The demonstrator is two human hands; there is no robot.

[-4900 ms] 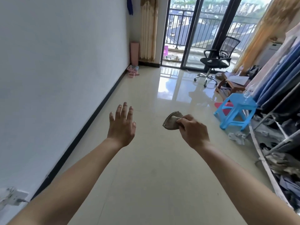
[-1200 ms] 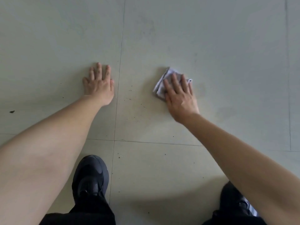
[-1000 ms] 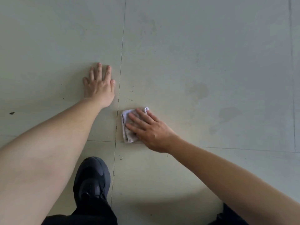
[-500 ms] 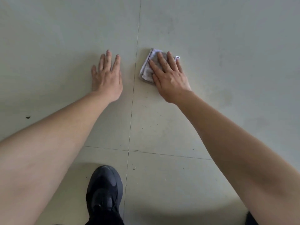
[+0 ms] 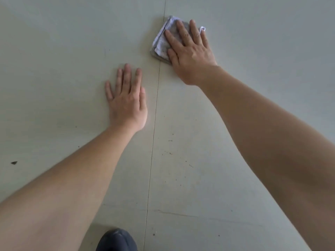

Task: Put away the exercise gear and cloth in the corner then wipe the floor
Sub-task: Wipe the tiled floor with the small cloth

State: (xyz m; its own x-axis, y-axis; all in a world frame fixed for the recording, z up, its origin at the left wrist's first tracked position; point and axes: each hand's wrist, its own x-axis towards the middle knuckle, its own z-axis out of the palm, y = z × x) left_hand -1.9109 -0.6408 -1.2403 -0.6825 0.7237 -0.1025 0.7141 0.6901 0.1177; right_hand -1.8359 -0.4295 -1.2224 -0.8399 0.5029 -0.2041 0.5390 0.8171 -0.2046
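A folded grey-white cloth lies flat on the pale tiled floor, just right of a tile seam. My right hand presses on the cloth with straight, spread fingers and covers most of it. My left hand rests flat on the floor, left of the seam and nearer to me, fingers straight, holding nothing. No exercise gear is in view.
Small dark specks of dirt lie on the tile between my arms. A dark chip sits at the far left. The toe of my black shoe shows at the bottom edge.
My right hand has pushed the cloth farther forward, away from me, after sweeping it back towards my feet a second ago. My left hand has stayed planted on the floor.
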